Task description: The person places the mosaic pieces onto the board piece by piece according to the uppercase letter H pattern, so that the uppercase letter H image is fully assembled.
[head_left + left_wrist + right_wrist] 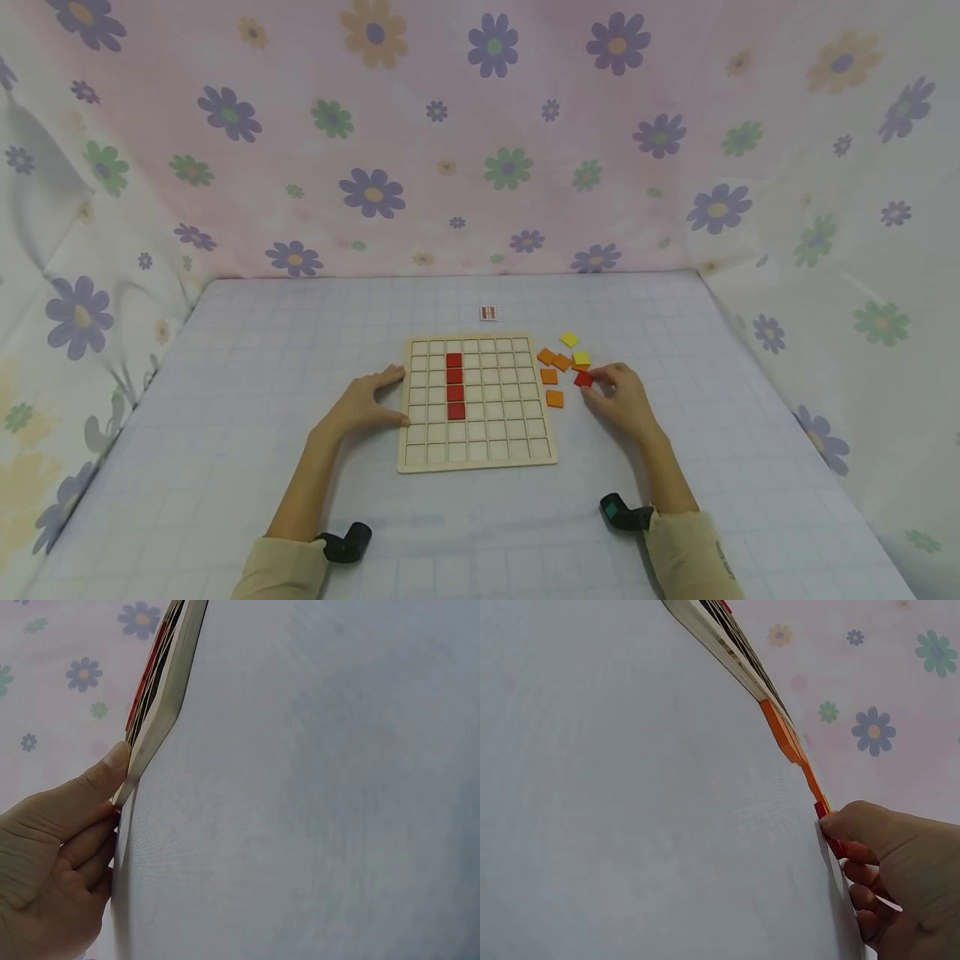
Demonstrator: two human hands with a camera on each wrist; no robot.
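Note:
A wooden grid board [435,454] lies on the table, with a column of several red square tiles [455,392] in its left part. My left hand [363,404] rests against the board's left edge, thumb and fingers spread apart along it. In the left wrist view the thumb touches the board's rim [161,724]. To the right of the board, my right hand [624,404] pinches a red tile [583,379] between thumb and finger. That red tile [827,829] is low at the table surface in the right wrist view. Just beside it lie orange tiles [549,377] and yellow tiles [570,340].
Behind the board lies a small printed card [489,313] with a red pattern. A pale checked cloth [187,433] covers the table. Flowered curtains [450,133] close off the back and both sides. Black wrist devices [348,543] sit at both cuffs.

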